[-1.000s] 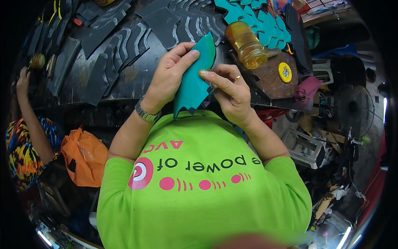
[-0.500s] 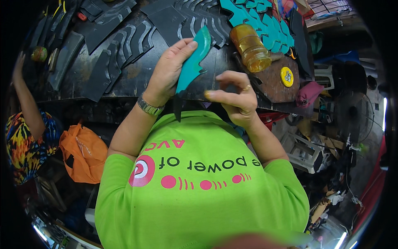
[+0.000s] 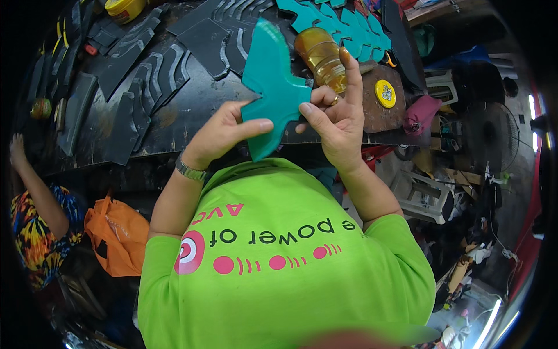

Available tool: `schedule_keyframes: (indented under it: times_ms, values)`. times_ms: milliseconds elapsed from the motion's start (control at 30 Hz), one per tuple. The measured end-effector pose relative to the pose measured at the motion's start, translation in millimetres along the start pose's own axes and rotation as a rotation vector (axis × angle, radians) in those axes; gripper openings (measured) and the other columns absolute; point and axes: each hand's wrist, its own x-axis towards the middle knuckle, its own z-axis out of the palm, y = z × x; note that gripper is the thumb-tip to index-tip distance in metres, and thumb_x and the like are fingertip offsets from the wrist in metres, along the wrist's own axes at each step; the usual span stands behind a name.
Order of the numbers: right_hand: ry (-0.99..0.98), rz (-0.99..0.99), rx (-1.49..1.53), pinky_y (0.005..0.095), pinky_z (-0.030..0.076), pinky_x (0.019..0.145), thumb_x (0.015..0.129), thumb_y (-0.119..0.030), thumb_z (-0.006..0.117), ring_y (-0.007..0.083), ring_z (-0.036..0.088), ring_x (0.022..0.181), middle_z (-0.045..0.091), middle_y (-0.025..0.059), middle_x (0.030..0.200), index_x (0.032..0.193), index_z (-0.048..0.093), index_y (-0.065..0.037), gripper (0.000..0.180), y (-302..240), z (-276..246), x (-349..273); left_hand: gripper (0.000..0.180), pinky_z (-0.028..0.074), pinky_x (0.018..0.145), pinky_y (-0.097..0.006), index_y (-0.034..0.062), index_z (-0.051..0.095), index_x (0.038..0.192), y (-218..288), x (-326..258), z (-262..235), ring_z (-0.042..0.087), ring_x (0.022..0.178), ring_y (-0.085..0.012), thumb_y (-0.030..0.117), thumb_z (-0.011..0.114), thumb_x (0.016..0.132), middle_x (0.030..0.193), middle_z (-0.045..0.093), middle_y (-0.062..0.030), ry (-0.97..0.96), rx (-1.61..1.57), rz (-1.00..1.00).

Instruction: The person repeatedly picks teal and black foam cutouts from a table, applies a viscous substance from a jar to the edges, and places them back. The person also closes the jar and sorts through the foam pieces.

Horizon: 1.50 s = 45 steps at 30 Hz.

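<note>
A flat teal cut piece [image 3: 268, 78], curved and leather-like with a pointed top, is held up in front of my green shirt. My left hand [image 3: 224, 131] is closed on its lower left part, thumb lying across the face. At the right lobe, my right hand [image 3: 340, 116] pinches the edge between thumb and bent fingers. The right index finger points upward, away from the piece, with a yellowish-brown smear on its tip. Just behind that hand stands a clear jar of amber liquid [image 3: 317, 49]. A yellow round lid [image 3: 385, 93] lies on a brown board [image 3: 372, 119] to the right.
Black cut pieces [image 3: 131, 113] with pale edges lie in overlapping rows across the dark table [image 3: 192, 107]. More teal pieces [image 3: 354, 35] are spread at the back right. A yellow tub [image 3: 125, 10] is at the far left. A co-worker's arm [image 3: 43, 195] shows at the left edge.
The teal piece has been turned and now shows its broad face. My right hand has come in and taken its right edge; before, only the left hand held it.
</note>
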Motion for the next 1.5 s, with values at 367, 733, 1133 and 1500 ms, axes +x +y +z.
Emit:
schedule_keyframes:
  times_ms: [367,733,1133,1500]
  values:
    - [-0.119,-0.106,-1.339,0.0401,0.055,0.067,0.082,0.002,0.064,0.0315,0.065,0.076,0.058,0.0155,0.101,0.138,0.059,-0.014,0.058,-15,-84,-4,0.045,0.046,0.07,-0.018,-0.0008,0.051,0.143,-9,12,4,0.055,0.079,-0.0011,0.019,0.06,0.105,0.101,0.064,0.0031,0.233,-0.204,0.156]
    - [-0.188,0.004,-1.601,0.0464,0.055,0.069,0.079,0.003,0.065,0.0374,0.066,0.078,0.057,0.0199,0.112,0.141,0.058,-0.016,0.065,-10,-69,-14,0.046,0.059,0.088,-0.03,-0.0021,0.047,0.146,-14,18,12,0.068,0.102,-0.012,0.015,0.058,0.105,0.118,0.069,-0.0069,0.211,-0.208,0.234]
    - [-0.056,-0.3,-0.697,0.0303,0.049,0.088,0.083,0.015,0.056,0.0207,0.056,0.101,0.049,0.0101,0.128,0.137,0.064,-0.007,0.06,-21,-15,14,0.044,0.063,0.085,-0.036,0.0003,0.046,0.146,-10,17,27,0.07,0.104,-0.0142,0.015,0.057,0.105,0.121,0.068,-0.0077,0.158,-0.439,0.229]
    - [-0.079,-0.336,-0.716,0.0313,0.051,0.083,0.08,0.017,0.057,0.0234,0.058,0.092,0.051,0.0133,0.124,0.14,0.063,-0.013,0.067,17,2,11,0.04,0.064,0.083,-0.035,0.0024,0.048,0.144,-11,11,28,0.07,0.103,-0.0148,0.016,0.055,0.107,0.12,0.068,-0.0072,0.148,-0.532,0.194]
